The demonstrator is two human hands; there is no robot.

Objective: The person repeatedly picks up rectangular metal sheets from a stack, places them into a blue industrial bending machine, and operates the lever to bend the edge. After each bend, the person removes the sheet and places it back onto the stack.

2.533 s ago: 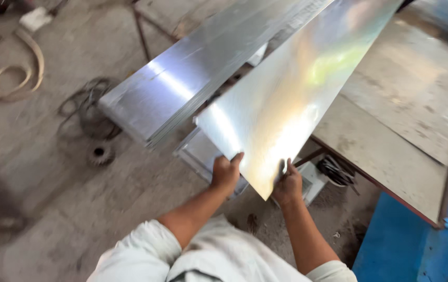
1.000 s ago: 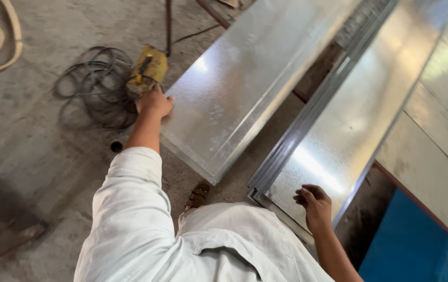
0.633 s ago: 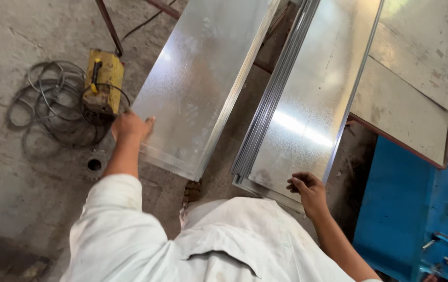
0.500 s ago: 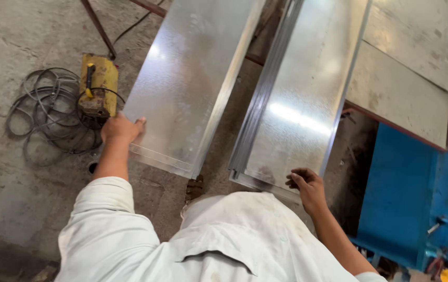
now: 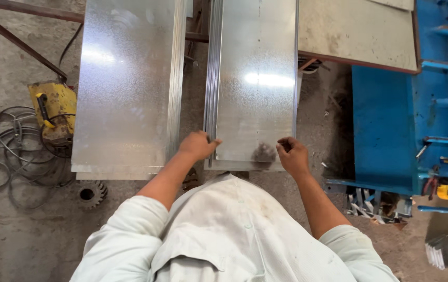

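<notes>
Galvanized steel under both my hands: my left hand (image 5: 199, 145) is curled shut over the near left corner of the right-hand sheet (image 5: 255, 78), where its folded edge runs, and my right hand (image 5: 291, 155) is closed on the near right corner, fingers pinched onto the rim. A second ago my left hand was out at nine o'clock on the left-hand sheet (image 5: 127, 89) while only my right touched this one; now both are on the same panel, which I judge puts it squarely in my grip and ready to be shifted. The panel runs away from me toward twelve o'clock, its near edge just ahead of my shirt. At nine o'clock the other sheet lies parallel and close, a narrow dark gap between the two. Beyond it, at about ten o'clock, sit a yellow power tool (image 5: 52, 109) and its coiled cable (image 5: 9, 151), with a gear wheel (image 5: 89, 194) on the concrete floor (image 5: 4, 235) at eight. At one o'clock a worn wooden tabletop (image 5: 354, 31) nearly meets the sheet's right edge; at three stands a blue metal frame (image 5: 407, 120). Open room lies mainly between sheet and frame, over bare ground.
</notes>
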